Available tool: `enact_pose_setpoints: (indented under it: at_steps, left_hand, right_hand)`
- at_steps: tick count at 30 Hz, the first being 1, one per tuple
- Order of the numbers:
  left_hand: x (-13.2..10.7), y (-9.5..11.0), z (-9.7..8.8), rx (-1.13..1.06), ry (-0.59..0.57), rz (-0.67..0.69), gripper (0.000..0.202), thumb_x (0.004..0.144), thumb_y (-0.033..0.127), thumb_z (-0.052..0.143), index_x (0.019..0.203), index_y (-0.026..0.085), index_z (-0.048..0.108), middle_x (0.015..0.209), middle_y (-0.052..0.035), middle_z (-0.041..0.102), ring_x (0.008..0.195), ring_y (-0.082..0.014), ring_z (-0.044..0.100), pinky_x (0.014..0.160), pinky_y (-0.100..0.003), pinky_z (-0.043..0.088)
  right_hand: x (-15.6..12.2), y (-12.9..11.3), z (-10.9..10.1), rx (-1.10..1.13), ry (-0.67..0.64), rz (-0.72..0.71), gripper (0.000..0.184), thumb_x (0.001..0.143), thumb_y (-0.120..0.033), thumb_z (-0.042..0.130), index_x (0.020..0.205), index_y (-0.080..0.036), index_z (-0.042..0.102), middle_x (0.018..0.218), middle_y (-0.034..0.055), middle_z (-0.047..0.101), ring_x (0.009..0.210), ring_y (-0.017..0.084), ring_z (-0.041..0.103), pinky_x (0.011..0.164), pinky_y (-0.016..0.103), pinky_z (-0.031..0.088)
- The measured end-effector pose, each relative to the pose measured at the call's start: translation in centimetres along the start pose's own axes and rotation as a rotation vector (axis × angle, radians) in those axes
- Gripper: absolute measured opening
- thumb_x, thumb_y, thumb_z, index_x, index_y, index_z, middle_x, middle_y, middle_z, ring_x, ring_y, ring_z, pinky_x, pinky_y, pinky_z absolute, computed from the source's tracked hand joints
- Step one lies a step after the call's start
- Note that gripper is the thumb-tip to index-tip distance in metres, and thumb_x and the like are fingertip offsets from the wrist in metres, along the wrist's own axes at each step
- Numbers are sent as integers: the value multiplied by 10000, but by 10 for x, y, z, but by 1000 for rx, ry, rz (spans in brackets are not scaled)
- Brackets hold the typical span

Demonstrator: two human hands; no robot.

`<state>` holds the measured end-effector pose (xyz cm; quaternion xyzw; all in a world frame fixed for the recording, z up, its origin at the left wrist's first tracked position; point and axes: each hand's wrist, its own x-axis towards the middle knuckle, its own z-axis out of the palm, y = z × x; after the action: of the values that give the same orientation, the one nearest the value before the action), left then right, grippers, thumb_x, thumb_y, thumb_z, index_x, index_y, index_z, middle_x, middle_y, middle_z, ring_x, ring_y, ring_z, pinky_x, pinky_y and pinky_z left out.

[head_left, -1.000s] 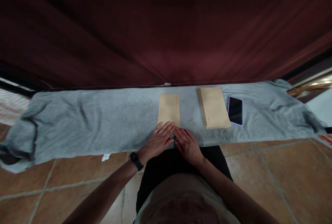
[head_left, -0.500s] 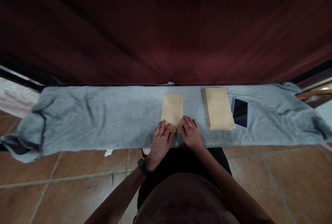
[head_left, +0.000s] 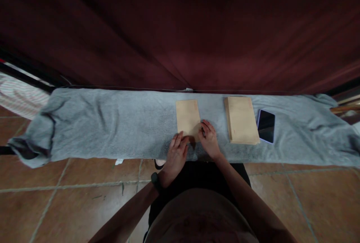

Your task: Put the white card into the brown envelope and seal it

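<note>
A brown paper envelope with small red print in its top right corner lies slightly turned on the grey cloth, in the middle of the head view. My left hand, a dark band on its wrist, rests over the lower left corner with its fingers stretched out. At the lower right edge, the curled fingers of my right hand pinch the paper. Its bottom edge is partly in shadow between my hands. A stack of similar envelopes lies to the right of my right hand.
A phone with a purple edge lies just right of the stack. The grey cloth covers a long narrow surface, bunched at both ends. A dark red curtain hangs behind it. Tiled floor shows below.
The envelope has turned slightly, its top tilting to the left. My right hand has moved a little up along its right edge, with its fingers more curled. The camera view has shifted slightly.
</note>
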<state>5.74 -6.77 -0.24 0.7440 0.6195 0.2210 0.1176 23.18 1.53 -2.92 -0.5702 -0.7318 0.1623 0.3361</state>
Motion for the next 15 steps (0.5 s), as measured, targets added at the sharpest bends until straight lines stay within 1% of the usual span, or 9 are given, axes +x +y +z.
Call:
enact_pose_setpoints:
  at_steps: [2,4,5,7,9,10,12,15]
  left_hand:
    - [2,0,-2,31,9,7,358,1043,249,415,1360,228,581,1539,-98,506,1443,-292,444,1157,-522,453]
    - [5,-1,-3,79,17,44,374,1051,286,416,1386,214,567,1567,-103,482,1476,-292,408,1184,-531,419]
    - [7,-1,-3,104,17,82,394,1055,298,413,1412,201,548,1587,-105,459,1495,-288,384,1202,-531,395]
    - [7,-2,-1,151,-6,186,442,1059,326,416,1455,156,512,1601,-122,438,1514,-275,358,1232,-505,357]
    - [6,-2,4,192,-51,280,485,1055,375,439,1459,117,513,1566,-142,483,1501,-270,385,1241,-472,348]
    - [5,-3,6,210,-69,308,504,1050,405,453,1452,109,523,1543,-147,511,1490,-272,404,1241,-464,347]
    - [3,-4,8,235,-92,335,547,1036,465,477,1462,124,525,1530,-143,527,1480,-284,418,1244,-472,337]
    - [3,-5,5,243,-121,366,611,1018,527,492,1526,190,461,1587,-113,459,1500,-290,383,1250,-481,315]
  right_hand:
    - [0,0,-3,-20,-1,-19,429,1010,-273,436,1374,-122,605,1477,180,558,1418,292,468,1177,534,396]
    - [-1,-1,-9,-17,-53,-84,461,1033,-289,407,1434,-123,560,1519,168,526,1444,280,449,1197,530,379]
    - [0,-2,-12,-7,-110,-137,470,1046,-296,386,1458,-134,542,1530,153,521,1449,264,449,1207,518,372]
    - [3,-4,-16,7,-268,-262,477,1070,-312,341,1492,-173,516,1539,113,524,1453,229,453,1228,492,352]
    - [8,-6,-19,-23,-414,-375,483,1085,-337,316,1513,-201,492,1567,83,495,1475,210,424,1254,483,309]
    - [12,-6,-19,-53,-463,-417,489,1089,-352,313,1527,-204,473,1591,76,461,1495,208,393,1267,482,281]
    - [22,-4,-17,-116,-508,-472,504,1091,-376,319,1554,-209,427,1637,64,381,1526,202,333,1285,473,238]
    - [41,2,-11,-182,-523,-525,514,1089,-372,334,1584,-236,364,1671,36,302,1546,191,283,1295,462,212]
